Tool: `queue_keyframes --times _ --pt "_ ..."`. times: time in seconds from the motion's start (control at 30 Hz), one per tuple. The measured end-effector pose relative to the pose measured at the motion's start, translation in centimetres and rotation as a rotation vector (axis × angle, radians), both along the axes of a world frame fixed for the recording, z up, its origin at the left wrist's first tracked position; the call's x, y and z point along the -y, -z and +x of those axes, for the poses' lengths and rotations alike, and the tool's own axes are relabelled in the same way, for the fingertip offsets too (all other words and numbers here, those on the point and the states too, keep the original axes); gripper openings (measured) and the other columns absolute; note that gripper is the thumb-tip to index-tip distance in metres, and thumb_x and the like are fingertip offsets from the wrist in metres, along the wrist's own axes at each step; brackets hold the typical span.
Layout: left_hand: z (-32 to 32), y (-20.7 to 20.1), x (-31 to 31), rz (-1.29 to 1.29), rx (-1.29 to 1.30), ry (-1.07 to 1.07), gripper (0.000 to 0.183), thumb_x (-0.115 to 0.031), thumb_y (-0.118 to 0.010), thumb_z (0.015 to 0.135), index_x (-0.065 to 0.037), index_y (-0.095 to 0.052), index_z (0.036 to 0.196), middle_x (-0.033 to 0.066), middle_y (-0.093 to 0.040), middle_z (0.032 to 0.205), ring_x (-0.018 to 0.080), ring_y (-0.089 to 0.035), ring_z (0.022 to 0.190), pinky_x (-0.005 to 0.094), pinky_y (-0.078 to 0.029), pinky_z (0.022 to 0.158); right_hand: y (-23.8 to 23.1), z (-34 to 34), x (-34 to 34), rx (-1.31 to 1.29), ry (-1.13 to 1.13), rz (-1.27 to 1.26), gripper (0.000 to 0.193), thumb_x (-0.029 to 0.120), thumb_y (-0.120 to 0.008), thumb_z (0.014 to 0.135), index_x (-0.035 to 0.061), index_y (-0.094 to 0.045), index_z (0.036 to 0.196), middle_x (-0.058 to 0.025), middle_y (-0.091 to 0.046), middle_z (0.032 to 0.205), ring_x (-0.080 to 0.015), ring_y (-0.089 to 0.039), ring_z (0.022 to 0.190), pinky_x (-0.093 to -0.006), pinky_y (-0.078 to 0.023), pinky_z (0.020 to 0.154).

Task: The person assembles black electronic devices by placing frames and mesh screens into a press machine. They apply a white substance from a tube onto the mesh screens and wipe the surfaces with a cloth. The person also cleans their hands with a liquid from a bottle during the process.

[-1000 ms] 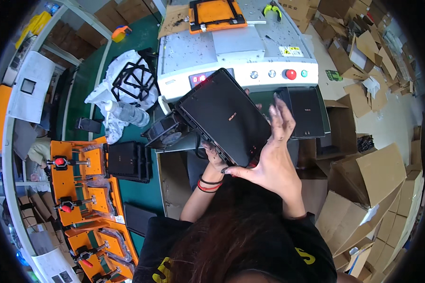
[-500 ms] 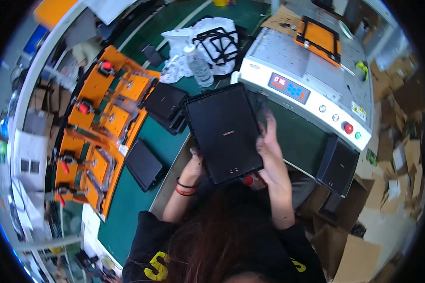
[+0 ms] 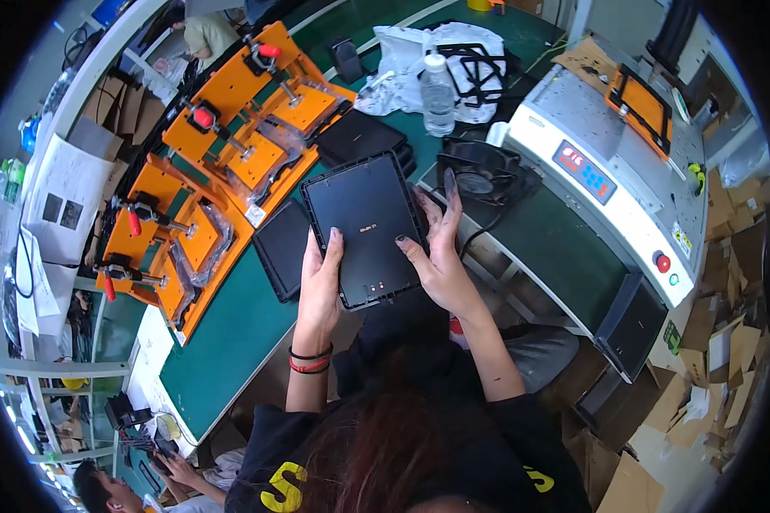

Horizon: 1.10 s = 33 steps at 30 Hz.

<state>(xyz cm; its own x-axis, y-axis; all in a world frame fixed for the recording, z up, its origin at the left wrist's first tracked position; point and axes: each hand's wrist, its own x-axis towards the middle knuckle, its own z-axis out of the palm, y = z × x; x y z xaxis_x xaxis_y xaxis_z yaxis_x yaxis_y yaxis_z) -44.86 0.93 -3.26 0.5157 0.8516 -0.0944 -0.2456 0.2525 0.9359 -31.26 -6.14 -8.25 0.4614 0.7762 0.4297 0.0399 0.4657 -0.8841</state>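
Note:
Both my hands hold a black rectangular plastic panel with a raised rim, tilted up in front of me. My left hand grips its lower left edge, thumb on the face and the other fingers mostly hidden behind. At the right edge, my right hand has its thumb on the face, with smudged fingers stretched upward beside the panel. Just left of it a similar black panel lies on the green table. A stack of black panels sits behind the held one.
Orange clamping fixtures with red-tipped levers line the left. A water bottle stands by white plastic with black frames. A black fan adjoins the white machine at right. Another person is at lower left.
The view has shifted, and the fan now shows fully. The held panel sits more upright. My left thumb has come onto its face, and my right fingers are spread further apart.

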Motion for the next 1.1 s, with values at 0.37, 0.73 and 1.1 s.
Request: queue_keyframes --times 0.37,0.73,1.1 --pt "-7.1 3.2 -8.5 -0.019 0.049 -0.079 0.042 -0.024 -0.046 0.096 -0.003 -0.035 0.131 0.0089 -0.049 0.121 0.0143 -0.050 0.106 0.0273 -0.044 0.089 -1.5 -5.8 -8.6 -0.126 -0.279 -0.128 0.086 -0.004 -0.047 0.086 0.0147 0.015 0.141 -0.0089 0.013 0.148 -0.0329 -0.014 0.135 -0.0407 -0.019 0.107" --pt "-10.0 4.7 -11.2 -0.026 -0.003 -0.202 0.042 -0.022 -0.043 0.097 -0.003 -0.034 0.133 0.0101 -0.049 0.121 0.0154 -0.050 0.106 0.0279 -0.043 0.090 0.4 -8.8 -12.9 0.438 -0.116 -0.200 0.078 -0.002 -0.049 0.085 -0.0005 0.007 0.139 -0.0228 -0.003 0.146 -0.0362 -0.012 0.136 -0.0436 -0.012 0.110" --pt "-12.7 3.4 -9.9 -0.045 0.082 -0.326 0.040 -0.016 -0.043 0.096 0.000 -0.035 0.131 0.0095 -0.049 0.121 0.0141 -0.050 0.107 0.0281 -0.042 0.091 -1.0 -9.4 -14.1 0.381 -0.508 -0.256 0.104 0.012 -0.068 0.077 0.0016 0.014 0.139 -0.0243 0.004 0.146 -0.0347 -0.008 0.136 -0.0421 -0.010 0.110"
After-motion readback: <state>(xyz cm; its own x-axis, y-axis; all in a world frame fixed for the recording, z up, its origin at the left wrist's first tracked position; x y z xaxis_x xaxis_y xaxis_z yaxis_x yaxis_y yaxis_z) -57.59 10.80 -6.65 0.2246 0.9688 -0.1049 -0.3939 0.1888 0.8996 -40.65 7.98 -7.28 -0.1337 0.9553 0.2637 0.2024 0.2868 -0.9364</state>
